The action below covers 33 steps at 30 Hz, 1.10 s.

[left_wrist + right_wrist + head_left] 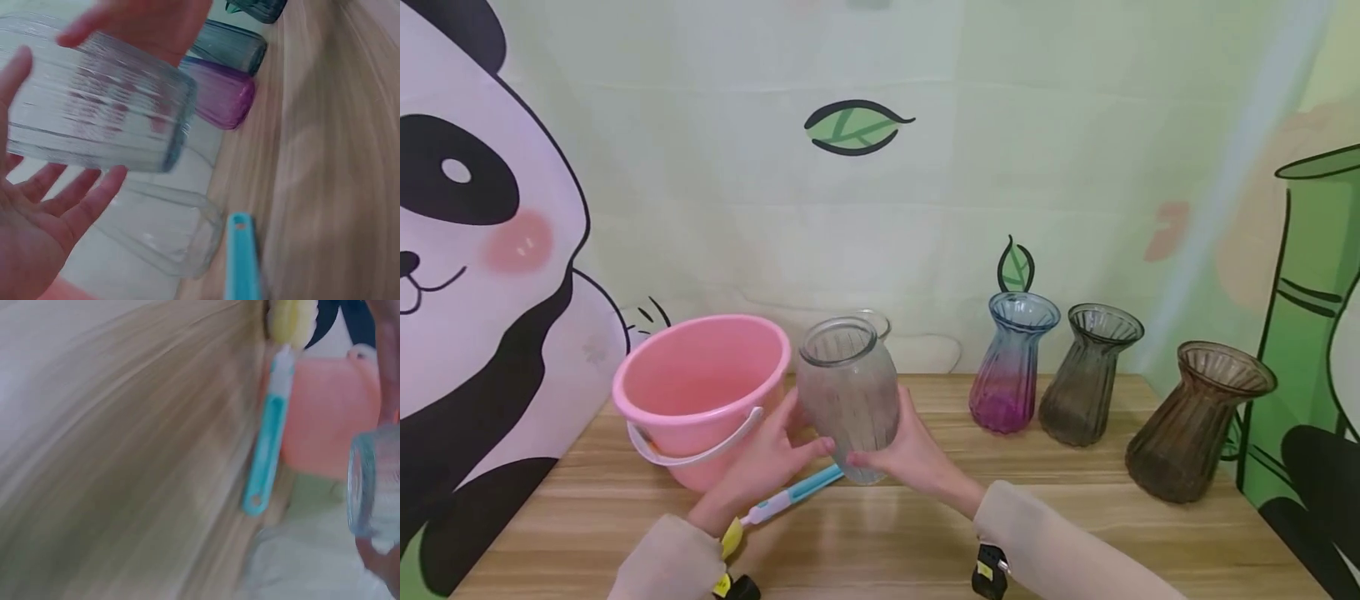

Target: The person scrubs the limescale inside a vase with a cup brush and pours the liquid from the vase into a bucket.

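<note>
The step in hand appears to be holding up a clear jar (850,408), raised over the middle of the bench (865,542) with its mouth upward. The left hand (767,446) grasps one side and the right hand (917,454) the other, thumbs on the near face. The next move probably calls for a steady grip from both hands, since smooth glass could slip.

The brush (801,490) lies below and left of the jar, its handle reaching under it. A pink bucket (692,437) stands close on the left, and a second clear jar (165,228) is just behind, so left and far are tight.

Bare wood is wider on the near side and toward the right, up to the purple vase (1011,367), grey vase (1086,383) and brown vase (1195,433). The brown one stands near the bench's right edge.
</note>
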Available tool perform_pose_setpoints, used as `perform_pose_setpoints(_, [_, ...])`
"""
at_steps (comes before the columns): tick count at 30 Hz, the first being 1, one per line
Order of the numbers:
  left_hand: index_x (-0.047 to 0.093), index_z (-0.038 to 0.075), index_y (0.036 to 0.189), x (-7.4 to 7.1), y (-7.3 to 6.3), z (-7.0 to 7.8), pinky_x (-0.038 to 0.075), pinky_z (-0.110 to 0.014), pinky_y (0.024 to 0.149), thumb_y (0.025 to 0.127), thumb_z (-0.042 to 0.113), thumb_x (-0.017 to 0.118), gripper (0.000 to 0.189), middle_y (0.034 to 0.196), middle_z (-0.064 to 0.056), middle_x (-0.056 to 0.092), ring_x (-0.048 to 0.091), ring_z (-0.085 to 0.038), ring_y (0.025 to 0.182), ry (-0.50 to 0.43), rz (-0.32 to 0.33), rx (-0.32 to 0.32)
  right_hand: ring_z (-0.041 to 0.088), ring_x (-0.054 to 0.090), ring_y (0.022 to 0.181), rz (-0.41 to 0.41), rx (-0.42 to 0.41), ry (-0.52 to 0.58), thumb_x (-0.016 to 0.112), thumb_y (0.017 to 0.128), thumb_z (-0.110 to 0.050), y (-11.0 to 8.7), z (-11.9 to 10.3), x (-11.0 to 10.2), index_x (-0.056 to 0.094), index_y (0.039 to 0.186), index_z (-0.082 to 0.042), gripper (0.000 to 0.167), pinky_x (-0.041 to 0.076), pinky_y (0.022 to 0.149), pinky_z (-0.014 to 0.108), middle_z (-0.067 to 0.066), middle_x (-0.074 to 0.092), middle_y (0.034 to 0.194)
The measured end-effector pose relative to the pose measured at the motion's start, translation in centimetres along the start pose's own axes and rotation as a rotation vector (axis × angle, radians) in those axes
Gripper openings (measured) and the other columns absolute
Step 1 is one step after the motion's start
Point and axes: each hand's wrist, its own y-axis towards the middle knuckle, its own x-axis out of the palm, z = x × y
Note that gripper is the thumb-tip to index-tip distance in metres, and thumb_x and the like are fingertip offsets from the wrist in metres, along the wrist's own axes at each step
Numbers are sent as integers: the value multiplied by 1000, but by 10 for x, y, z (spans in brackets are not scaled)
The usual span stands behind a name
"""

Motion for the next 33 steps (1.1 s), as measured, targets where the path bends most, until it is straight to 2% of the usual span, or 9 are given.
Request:
perform_pose_setpoints(3, [24, 33, 142, 12, 1, -8, 49, -39, 88, 78, 19, 72, 81, 140, -6, 42, 50, -31, 119, -14, 11, -42, 28, 40, 125, -40, 26, -16, 81, 67, -20, -4, 18, -6, 14, 142, -23, 101, 32, 102, 51, 7, 38, 137])
perform_pose_setpoints(8, [26, 24, 143, 32, 8, -22, 52, -38, 82, 77, 20, 73, 81, 141, -14, 39, 49, -37, 117, -20, 25, -84, 29, 44, 122, -69, 19, -48, 82, 65, -20, -5, 44, -19, 18, 141, -17, 99, 34, 101, 50, 11, 42, 134])
perform_pose_setpoints(12, [26, 26, 142, 45, 19, -34, 53, -40, 80, 76, 19, 74, 82, 140, -15, 39, 47, -40, 119, -41, 3, -93, 27, 45, 120, -77, 0, -82, 83, 64, -21, -6, 60, -32, 23, 139, -18, 95, 35, 100, 49, 8, 44, 132])
perform_pose_setpoints(18, [28, 24, 142, 62, 32, -44, 51, -43, 84, 77, 19, 73, 79, 138, -15, 41, 47, -39, 119, -35, -13, -75, 27, 44, 123, -54, 49, -100, 83, 64, -23, -11, 76, -45, 27, 138, -19, 92, 34, 102, 50, 7, 44, 134])
perform_pose_setpoints(23, [26, 24, 143, 70, 40, -46, 45, -50, 90, 77, 24, 73, 81, 140, -14, 40, 47, -38, 120, 6, -18, -107, 29, 42, 126, -28, 83, -128, 83, 64, -23, -12, 82, -52, 26, 139, -18, 94, 32, 103, 50, 9, 42, 137])
perform_pose_setpoints(28, [24, 27, 144, 75, 50, -50, 45, -51, 90, 78, 27, 72, 82, 143, -13, 36, 44, -38, 123, 18, -39, -143, 30, 40, 127, -14, 66, -151, 82, 65, -23, -12, 87, -59, 26, 139, -19, 93, 30, 104, 51, 10, 41, 138])
perform_pose_setpoints(33, [24, 26, 144, 76, 56, -47, 43, -52, 92, 79, 20, 72, 82, 144, -14, 35, 42, -40, 124, -1, -47, -162, 30, 38, 128, -10, 49, -150, 82, 66, -22, -8, 92, -61, 23, 141, -20, 95, 28, 105, 52, 10, 39, 140])
